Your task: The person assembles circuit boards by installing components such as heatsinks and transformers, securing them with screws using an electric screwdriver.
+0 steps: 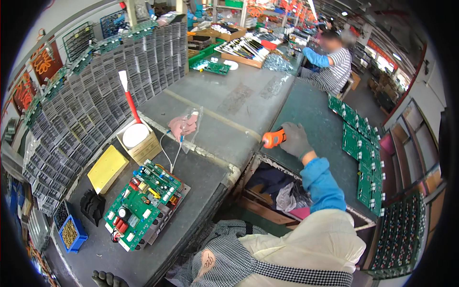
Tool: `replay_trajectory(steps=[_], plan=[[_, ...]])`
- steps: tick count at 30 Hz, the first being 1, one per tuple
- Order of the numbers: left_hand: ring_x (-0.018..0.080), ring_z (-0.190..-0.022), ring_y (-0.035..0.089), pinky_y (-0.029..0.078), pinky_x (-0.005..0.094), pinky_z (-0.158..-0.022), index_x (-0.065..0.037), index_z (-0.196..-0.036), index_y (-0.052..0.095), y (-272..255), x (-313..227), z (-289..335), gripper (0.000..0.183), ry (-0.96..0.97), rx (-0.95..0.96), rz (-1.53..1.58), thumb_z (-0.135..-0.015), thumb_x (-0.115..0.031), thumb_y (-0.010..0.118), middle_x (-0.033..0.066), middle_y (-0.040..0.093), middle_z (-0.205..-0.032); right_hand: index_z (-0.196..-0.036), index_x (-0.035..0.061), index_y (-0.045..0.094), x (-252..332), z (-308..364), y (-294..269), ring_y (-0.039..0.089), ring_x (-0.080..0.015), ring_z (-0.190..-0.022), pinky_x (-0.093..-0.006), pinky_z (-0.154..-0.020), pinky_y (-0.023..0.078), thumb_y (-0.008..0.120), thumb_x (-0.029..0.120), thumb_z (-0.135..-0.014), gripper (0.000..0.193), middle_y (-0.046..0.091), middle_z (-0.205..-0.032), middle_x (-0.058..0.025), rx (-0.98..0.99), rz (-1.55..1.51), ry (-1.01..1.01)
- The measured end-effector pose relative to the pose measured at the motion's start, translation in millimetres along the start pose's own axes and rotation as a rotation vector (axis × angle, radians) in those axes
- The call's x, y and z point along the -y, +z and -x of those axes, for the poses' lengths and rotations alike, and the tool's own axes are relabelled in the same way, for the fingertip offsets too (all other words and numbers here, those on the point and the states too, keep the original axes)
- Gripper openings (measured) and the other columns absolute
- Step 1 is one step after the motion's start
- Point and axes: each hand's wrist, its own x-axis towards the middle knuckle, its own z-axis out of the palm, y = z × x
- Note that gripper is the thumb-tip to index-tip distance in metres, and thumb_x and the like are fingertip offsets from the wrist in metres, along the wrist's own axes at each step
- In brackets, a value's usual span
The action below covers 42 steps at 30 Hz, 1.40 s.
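Note:
In a grey glove, my right hand (296,140) is closed around an orange handheld tool (273,139), over the green-topped bench on the right. Only the dark gloved fingertips of my left hand (109,279) show, at the bottom edge on the dark bench. They look loosely spread, with nothing visible in them. Nearest to that hand is a green circuit board (138,205) with many components, seated on a metal heat sink (167,217). A blue bin (72,234) of small brass-coloured screws stands left of the board, beside black plastic parts (93,205).
Behind the board are a yellow block (107,168) and a wooden box (144,148) holding a white container and red-handled brush. Stacked metal parts (114,71) wall the left side. Green boards (359,148) line the right bench edge. Another person (330,62) sits farther back.

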Motion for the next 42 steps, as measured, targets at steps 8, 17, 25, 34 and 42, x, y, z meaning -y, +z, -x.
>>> replay_trajectory(steps=[8,17,25,34,42], plan=[[0.0063,-0.061,0.04,0.035,0.0181,-0.05,-0.004,-0.116,0.059,79,62,36,0.017,-0.105,0.007,-0.112,-0.108,-0.018,0.053,0.0035,0.06,-0.106,-0.129,0.0046,0.053,132,-56,-94,0.065,-0.0263,-0.095,-0.0464,-0.09,0.056,0.07,0.027,-0.093,0.046,0.062,-0.105,-0.0083,-0.642,-1.92,-0.005],[0.0049,-0.057,0.036,0.029,0.0201,-0.049,-0.006,-0.103,0.056,122,143,46,0.042,-0.088,0.076,-0.591,-0.103,-0.047,0.06,-0.0021,0.047,-0.079,-0.151,0.006,0.037,326,6,-148,0.067,-0.0193,-0.088,-0.0394,-0.082,0.055,0.07,0.016,-0.087,0.072,0.066,-0.096,-0.0099,0.109,-2.66,-0.479],[0.0055,-0.058,0.036,0.031,0.0203,-0.051,-0.007,-0.103,0.054,135,143,49,0.041,-0.055,-0.074,-0.566,-0.105,-0.048,0.058,-0.0026,0.046,-0.078,-0.157,0.0074,0.031,362,38,-150,0.066,-0.0188,-0.086,-0.0395,-0.085,0.056,0.073,0.003,-0.084,0.084,0.066,-0.093,-0.0091,0.352,-2.721,-0.569],[0.0047,-0.058,0.033,0.029,0.019,-0.051,-0.008,-0.103,0.052,132,141,40,0.034,-0.001,-0.154,-0.438,-0.107,-0.042,0.056,-0.0038,0.041,-0.077,-0.159,0.005,0.026,375,39,-145,0.066,-0.0192,-0.089,-0.0382,-0.086,0.056,0.071,-0.001,-0.082,0.089,0.066,-0.094,-0.0104,0.385,-2.745,-0.633],[0.0052,-0.058,0.031,0.028,0.0199,-0.05,-0.011,-0.097,0.049,128,145,44,0.032,-0.045,-0.219,-0.433,-0.107,-0.041,0.056,-0.0038,0.039,-0.077,-0.158,0.002,0.025,389,47,-140,0.066,-0.0215,-0.091,-0.0383,-0.085,0.055,0.071,-0.001,-0.084,0.087,0.067,-0.097,-0.0128,0.413,-2.891,-0.61]])
